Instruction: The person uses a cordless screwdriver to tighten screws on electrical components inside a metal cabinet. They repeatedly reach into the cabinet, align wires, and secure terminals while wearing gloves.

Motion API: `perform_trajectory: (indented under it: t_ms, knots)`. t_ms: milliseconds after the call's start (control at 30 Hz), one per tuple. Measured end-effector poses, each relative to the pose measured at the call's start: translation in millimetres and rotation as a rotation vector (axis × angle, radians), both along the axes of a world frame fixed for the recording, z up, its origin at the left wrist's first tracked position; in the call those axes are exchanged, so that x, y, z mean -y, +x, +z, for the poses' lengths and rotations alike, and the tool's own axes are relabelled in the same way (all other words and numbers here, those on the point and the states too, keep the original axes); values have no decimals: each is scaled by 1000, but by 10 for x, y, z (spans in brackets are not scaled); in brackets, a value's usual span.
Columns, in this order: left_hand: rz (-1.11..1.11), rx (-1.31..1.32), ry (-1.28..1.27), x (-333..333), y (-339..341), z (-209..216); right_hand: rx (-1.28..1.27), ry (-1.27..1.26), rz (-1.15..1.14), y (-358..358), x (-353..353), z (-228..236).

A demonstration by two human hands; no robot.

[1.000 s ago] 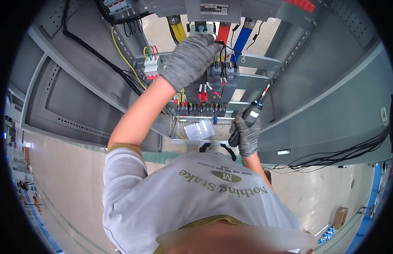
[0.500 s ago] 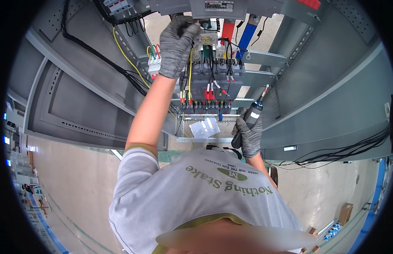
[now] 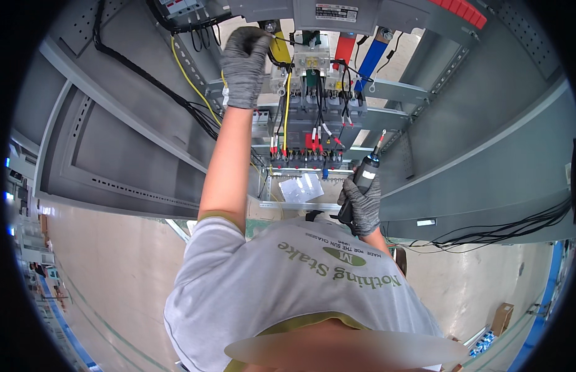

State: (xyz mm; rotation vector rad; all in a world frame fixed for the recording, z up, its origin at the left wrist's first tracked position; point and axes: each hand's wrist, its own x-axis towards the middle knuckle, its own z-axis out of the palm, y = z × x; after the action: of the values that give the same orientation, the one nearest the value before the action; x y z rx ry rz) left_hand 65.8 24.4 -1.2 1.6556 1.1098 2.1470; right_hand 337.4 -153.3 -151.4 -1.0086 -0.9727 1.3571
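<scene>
Grey sheet-metal walls of an open electrical cabinet [image 3: 120, 149] are filling most of the view, with a pale workshop floor [image 3: 108, 273] showing below and blue edging at the far right. Bundled black cables [image 3: 157, 87] are running diagonally down the left panel, and a yellow wire [image 3: 188, 77] is trailing beside them. At the middle, a block of breakers and terminals [image 3: 312, 130] is sitting on the mounting rails, with red, blue and white ferruled leads hanging along its lower edge. The left hand [image 3: 244, 62], in a grey knit glove, is reaching high to the top of that block, its fingers curled and pinching a thin black wire [image 3: 281, 40] near a yellow-sleeved conductor [image 3: 280, 53]. The right hand [image 3: 361, 204], gloved the same way, is staying low, just beside the bottom of the terminal row, wrapped closed around the black handle of a screwdriver [image 3: 366, 173] whose tip is pointing up and to the right, clear of the terminals. A small clear plastic bag [image 3: 301, 187] is lying on the ledge below the terminals. Further right, loose black cables [image 3: 517, 226] are draping along the cabinet's edge.
</scene>
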Motion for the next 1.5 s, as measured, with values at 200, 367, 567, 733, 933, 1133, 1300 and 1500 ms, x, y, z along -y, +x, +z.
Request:
perform_trajectory:
  t_ms: [200, 367, 567, 733, 933, 1133, 1300, 1500]
  knots:
    - [-88, 159, -13, 157, 95, -165, 34, 14, 9, 35, 67, 54]
    - [-105, 102, -86, 410, 143, -102, -1, -87, 84, 121, 157, -22]
    - [287, -524, -336, 525, 295, -131, 55, -66, 72, 132, 209, -190]
    - [520, -820, -473, 494, 347, -145, -47, -120, 97, 121, 236, -87]
    - [646, -865, -337, 573, 267, 27, -35, -128, 108, 100, 226, -46]
    - [309, -547, -34, 461, -176, 383, -41, -132, 95, 83, 225, -81]
    - [103, 57, -4, 62, -263, 274, -14, -104, 150, 28, 205, -98]
    - [241, -44, 123, -125, -410, 68, 6, -123, 142, -28, 237, -81]
